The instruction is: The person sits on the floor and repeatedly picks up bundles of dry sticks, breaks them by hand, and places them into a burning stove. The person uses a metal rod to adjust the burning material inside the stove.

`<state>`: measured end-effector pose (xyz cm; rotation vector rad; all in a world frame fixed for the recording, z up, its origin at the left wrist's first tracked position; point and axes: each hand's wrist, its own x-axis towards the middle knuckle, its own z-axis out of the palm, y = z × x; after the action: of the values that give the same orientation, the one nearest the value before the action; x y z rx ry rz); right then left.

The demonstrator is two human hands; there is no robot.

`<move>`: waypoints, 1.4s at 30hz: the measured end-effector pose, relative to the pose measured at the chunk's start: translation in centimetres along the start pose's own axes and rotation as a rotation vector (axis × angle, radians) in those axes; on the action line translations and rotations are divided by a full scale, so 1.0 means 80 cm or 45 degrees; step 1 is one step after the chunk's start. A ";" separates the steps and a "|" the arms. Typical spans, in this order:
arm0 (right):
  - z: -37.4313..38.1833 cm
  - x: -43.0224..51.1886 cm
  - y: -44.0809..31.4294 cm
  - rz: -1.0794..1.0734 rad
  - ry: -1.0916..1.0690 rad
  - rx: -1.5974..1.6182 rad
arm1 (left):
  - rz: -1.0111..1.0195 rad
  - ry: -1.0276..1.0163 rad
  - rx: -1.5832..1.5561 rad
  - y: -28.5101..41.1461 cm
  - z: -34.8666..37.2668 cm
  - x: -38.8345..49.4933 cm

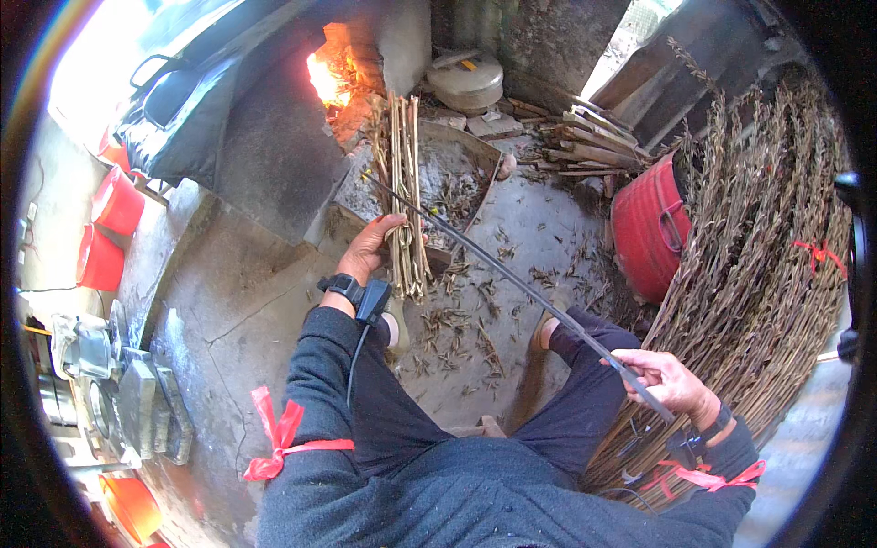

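Observation:
My left hand [371, 248] grips a bundle of dry plant stalks [409, 171], held upright in the picture with its top end close to the mouth of a stove. My right hand [661, 383], at the right, is closed around a long dark metal rod [521, 281]. The rod slants up and left, and its far tip lies at the bundle, near small yellow bits. A bright fire [334, 75] burns inside the stove opening. Part of my left hand's fingers is hidden behind the stalks.
A lidded metal pot [467, 81] stands beside the stove, near split firewood [593, 140]. At right, a red tub [647, 229] adjoins a large heap of dry stalks [747, 274]. Ash and plant scraps lie in a low-walled bed [490, 185]. Red buckets [118, 200] line the left side.

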<state>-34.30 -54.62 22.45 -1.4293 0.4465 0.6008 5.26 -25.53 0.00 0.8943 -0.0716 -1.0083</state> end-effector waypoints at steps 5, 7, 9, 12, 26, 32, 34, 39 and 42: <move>0.012 0.012 -0.018 0.022 -0.010 0.081 | 0.112 0.182 0.012 0.006 0.002 0.006; 0.011 0.021 -0.032 0.004 -0.001 0.058 | 0.189 0.301 0.094 0.007 0.001 0.005; 0.006 0.034 -0.049 0.002 0.000 0.079 | 0.293 0.386 0.088 0.007 -0.002 0.005; -0.017 0.074 -0.080 -0.107 0.003 -0.127 | 0.404 0.598 -0.038 0.011 -0.007 0.018; -0.040 0.523 -0.270 -0.703 0.005 -0.688 | 0.520 0.853 -0.148 -0.009 0.021 0.053; 0.047 0.705 -0.291 -0.720 -0.217 0.143 | 0.508 0.877 -0.223 -0.010 0.034 0.063; 0.074 0.745 -0.299 -0.668 -0.266 0.401 | 0.467 0.910 -0.253 -0.008 0.036 0.064; 0.079 0.747 -0.301 -0.689 -0.443 0.522 | 0.411 0.960 -0.225 -0.001 0.032 0.062; 0.064 0.714 -0.298 -0.639 -0.513 0.397 | 0.422 0.934 -0.216 -0.004 0.027 0.062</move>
<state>24.64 -43.75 6.06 -1.0313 -0.1376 0.3736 6.88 -30.69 -0.49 1.0074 0.4656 -0.3327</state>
